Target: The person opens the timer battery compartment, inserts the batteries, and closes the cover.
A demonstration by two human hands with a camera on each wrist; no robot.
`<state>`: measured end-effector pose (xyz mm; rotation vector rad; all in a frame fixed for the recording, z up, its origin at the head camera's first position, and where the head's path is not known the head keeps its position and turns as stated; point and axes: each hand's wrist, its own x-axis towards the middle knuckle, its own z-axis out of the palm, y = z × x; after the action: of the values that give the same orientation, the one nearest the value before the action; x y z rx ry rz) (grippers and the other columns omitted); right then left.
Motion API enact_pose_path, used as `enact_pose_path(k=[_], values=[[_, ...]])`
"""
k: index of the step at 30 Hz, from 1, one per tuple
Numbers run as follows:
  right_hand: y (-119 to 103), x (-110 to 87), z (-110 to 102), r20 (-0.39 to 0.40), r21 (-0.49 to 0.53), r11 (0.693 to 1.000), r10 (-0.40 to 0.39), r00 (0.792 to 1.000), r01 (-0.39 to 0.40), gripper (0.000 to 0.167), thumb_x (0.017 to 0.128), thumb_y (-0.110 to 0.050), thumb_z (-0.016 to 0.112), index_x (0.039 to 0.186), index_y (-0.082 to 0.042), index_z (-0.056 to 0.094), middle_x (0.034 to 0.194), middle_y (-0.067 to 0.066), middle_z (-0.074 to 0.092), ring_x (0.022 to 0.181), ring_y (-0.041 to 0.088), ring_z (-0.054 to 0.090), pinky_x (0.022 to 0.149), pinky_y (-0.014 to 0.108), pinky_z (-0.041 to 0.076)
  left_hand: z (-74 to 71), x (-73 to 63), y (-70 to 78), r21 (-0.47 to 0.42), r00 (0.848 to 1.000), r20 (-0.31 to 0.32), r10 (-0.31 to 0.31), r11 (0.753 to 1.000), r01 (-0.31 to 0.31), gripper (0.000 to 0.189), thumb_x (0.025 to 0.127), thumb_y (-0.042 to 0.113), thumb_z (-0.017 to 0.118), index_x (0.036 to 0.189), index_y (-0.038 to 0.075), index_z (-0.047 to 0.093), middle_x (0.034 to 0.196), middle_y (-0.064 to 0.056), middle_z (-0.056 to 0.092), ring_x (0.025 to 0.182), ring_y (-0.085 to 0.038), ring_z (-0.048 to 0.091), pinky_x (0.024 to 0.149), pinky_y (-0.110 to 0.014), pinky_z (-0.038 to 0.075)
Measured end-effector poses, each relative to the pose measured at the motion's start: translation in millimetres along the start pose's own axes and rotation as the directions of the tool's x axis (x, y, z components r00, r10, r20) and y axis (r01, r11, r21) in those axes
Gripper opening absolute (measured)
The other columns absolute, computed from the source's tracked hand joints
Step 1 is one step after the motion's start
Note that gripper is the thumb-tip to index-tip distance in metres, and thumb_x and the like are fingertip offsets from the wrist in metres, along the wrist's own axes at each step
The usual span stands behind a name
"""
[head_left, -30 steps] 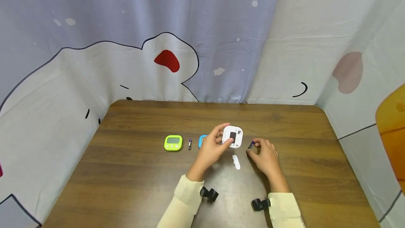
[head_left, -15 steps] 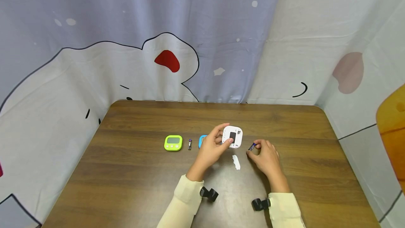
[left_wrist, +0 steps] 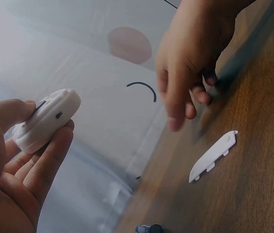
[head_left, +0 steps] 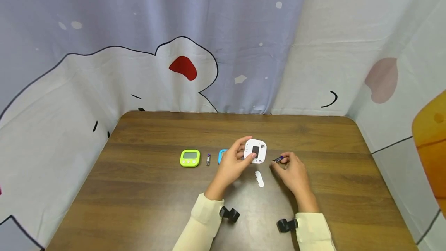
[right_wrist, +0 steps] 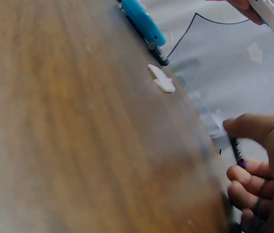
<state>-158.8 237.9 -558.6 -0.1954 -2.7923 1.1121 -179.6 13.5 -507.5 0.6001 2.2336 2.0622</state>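
My left hand (head_left: pixel 231 167) grips a square white timer (head_left: pixel 260 147), its back with a dark patch turned up. In the left wrist view the thumb lies on the timer's (left_wrist: pixel 49 119) back and the fingers support it from beneath. To its right, my right hand (head_left: pixel 294 171) pinches a small dark battery (head_left: pixel 278 159) between thumb and fingers. The right wrist view shows that battery (right_wrist: pixel 236 151) held between thumb tip and fingertips. A white battery cover (head_left: pixel 259 179) lies on the table between the hands, its small tabs visible in the left wrist view.
On the wooden table (head_left: pixel 156 204), a green timer (head_left: pixel 189 158) lies at left with a battery (head_left: pixel 208 159) beside it. A blue timer (head_left: pixel 221 155) is partly hidden behind my left hand; another battery (right_wrist: pixel 158 54) lies near it. Curtains (head_left: pixel 244 49) stand behind the table.
The battery in my right hand has turned from steeply slanted to nearly level, its far end swinging toward the right. My left hand and the white timer have stayed in place.
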Motion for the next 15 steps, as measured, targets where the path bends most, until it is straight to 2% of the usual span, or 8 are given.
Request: enact_pose_path(k=[3,8,12,15], values=[[-2.4,-0.7,-1.0,0.001,0.150,0.988,0.026,1.000,-0.026,0.046,0.085,-0.037,0.076,0.110,-0.005,0.054,0.090,0.009,0.064,0.069,0.017,0.060,0.059,0.029,0.049,-0.9,-0.5,-1.5,-0.007,1.000,-0.003,0.004,1.000,-0.004,0.052,0.091,0.013,0.070,0.139,0.019,0.050,0.107,-0.011,0.067,0.093,-0.016,0.069,0.072,-0.028,0.057],[-6.7,-1.2,-1.4,0.012,0.384,0.922,0.041,0.999,-0.042,0.033,0.091,-0.033,0.070,0.104,-0.006,0.056,0.077,0.010,0.062,0.054,0.014,0.058,0.045,0.027,0.048,-0.7,-1.0,-0.8,-0.015,1.000,-0.002,0.018,1.000,-0.018,0.052,0.091,0.015,0.071,0.138,0.020,0.050,0.106,-0.011,0.067,0.093,-0.016,0.069,0.071,-0.029,0.058],[-8.2,0.7,1.8,0.006,0.494,0.869,0.019,1.000,-0.020,0.022,0.098,-0.023,0.060,0.103,-0.001,0.059,0.074,0.016,0.059,0.049,0.011,0.053,0.044,0.026,0.047,-0.1,-0.7,-1.0,-0.012,1.000,-0.002,0.024,1.000,-0.024,0.053,0.091,0.014,0.071,0.139,0.018,0.050,0.106,-0.011,0.067,0.093,-0.015,0.069,0.071,-0.029,0.058],[-9.2,1.4,4.2,0.006,0.592,0.806,-0.005,1.000,0.001,0.021,0.101,-0.013,0.055,0.110,0.006,0.059,0.081,0.026,0.060,0.054,0.011,0.056,0.050,0.026,0.052,0.4,-1.2,-1.6,-0.007,1.000,-0.003,0.024,1.000,-0.024,0.053,0.091,0.014,0.071,0.140,0.014,0.049,0.106,-0.010,0.067,0.092,-0.015,0.069,0.070,-0.030,0.058]])
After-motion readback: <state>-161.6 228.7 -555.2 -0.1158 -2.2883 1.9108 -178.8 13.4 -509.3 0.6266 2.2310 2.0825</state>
